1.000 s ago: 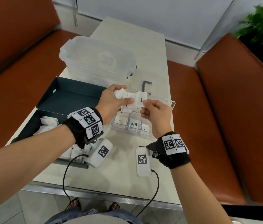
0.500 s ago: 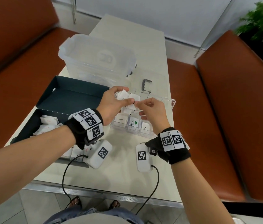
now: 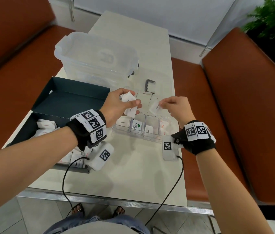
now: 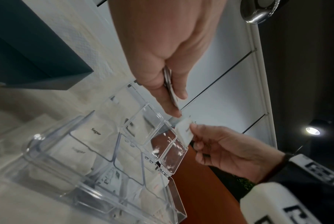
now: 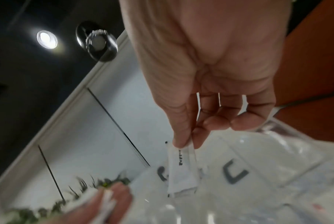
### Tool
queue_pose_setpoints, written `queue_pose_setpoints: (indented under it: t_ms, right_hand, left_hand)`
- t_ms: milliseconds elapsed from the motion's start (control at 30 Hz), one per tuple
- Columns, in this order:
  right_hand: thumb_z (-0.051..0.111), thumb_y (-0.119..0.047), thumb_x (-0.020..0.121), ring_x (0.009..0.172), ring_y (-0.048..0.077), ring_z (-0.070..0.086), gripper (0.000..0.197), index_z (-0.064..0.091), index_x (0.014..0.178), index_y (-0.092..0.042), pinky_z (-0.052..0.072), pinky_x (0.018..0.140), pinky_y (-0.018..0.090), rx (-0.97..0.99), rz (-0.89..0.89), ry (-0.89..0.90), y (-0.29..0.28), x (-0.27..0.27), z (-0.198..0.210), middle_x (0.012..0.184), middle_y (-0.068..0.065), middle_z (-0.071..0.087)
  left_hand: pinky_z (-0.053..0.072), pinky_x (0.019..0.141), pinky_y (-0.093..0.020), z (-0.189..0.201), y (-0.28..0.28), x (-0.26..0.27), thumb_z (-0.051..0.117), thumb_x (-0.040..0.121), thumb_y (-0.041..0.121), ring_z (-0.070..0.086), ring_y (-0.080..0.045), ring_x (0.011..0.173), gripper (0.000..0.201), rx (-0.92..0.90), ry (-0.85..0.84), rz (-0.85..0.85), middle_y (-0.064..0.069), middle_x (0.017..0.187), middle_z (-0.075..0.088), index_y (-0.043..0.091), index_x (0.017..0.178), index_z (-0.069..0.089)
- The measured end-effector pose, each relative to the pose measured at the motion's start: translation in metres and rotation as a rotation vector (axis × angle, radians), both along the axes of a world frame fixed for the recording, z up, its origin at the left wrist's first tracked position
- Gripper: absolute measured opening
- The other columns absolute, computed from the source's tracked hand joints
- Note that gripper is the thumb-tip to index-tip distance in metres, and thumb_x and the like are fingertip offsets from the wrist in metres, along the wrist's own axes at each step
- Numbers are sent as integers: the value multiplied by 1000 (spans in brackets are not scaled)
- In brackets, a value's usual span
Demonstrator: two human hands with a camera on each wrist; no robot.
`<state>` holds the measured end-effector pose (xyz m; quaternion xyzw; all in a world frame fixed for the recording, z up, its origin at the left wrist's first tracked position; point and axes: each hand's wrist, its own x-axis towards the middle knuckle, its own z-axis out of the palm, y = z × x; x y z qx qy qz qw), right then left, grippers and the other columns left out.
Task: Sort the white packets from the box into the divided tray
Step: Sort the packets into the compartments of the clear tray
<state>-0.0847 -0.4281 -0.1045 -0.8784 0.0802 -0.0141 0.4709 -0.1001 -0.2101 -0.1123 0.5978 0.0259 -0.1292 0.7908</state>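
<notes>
**Over the divided tray: one packet in your right hand, a bunch in your left**

Above the clear divided tray (image 3: 152,138) you held both hands up off the table (image 3: 133,174). Your right hand (image 3: 178,108) pinched a single white packet (image 3: 156,108) by its top edge between thumb and forefinger; the packet hung with its long axis nearly vertical, free end pointing down toward the tray's far compartments, printed face toward your left. Your left hand (image 3: 116,107) gripped a small bunch of white packets (image 3: 130,105), thumb pressed across them, their long edges slanting down toward the tray. Near compartments already held packets, one marked "Sugar" (image 4: 96,131), one "Stevia" (image 3: 135,128). More packets lay in the dark box (image 3: 72,100) at your left. Behind it stood a clear lidded tub (image 3: 96,54).
</notes>
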Motion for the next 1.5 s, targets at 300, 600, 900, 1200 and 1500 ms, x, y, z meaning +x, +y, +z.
queue_pose_setpoints:
  t_ms: [300,600,900,1200,1500]
  right_hand:
    - [67,-22,87,89,16,62,5,71,87,-18,46,86,32,-337,7,-41,9,-7,-55,89,-3,69]
    - [59,-25,93,97,24,52,13,69,97,-18,33,84,38,-744,75,-60,15,-9,-83,102,4,59]
    - [61,-27,92,92,24,55,14,66,96,-14,32,83,38,-771,83,-101,15,-7,-86,94,4,62]
    - [62,-20,91,86,26,53,10,59,95,-11,30,79,35,-839,87,-132,14,-6,-88,93,6,56]
    - [60,-23,92,80,20,56,10,58,96,-13,41,79,34,-634,71,-181,20,-16,-63,89,2,58]
  left_hand:
    - [59,67,-35,-7,4,-1,74,79,-2,72,-30,91,36,-22,27,5,-29,112,64,4,111,56]
    - [59,68,-36,-11,8,-3,75,79,0,72,-31,91,35,-37,39,14,-28,110,66,6,108,58]
    - [60,69,-37,-8,10,-4,74,80,-1,72,-31,92,38,-46,48,14,-27,110,66,3,113,55]
    - [60,68,-36,-8,10,-5,73,80,-1,72,-31,92,38,-41,57,16,-27,109,67,3,114,56]
    - [59,66,-32,-7,10,-4,73,81,-1,72,-29,91,38,-81,116,16,-25,108,68,3,115,56]
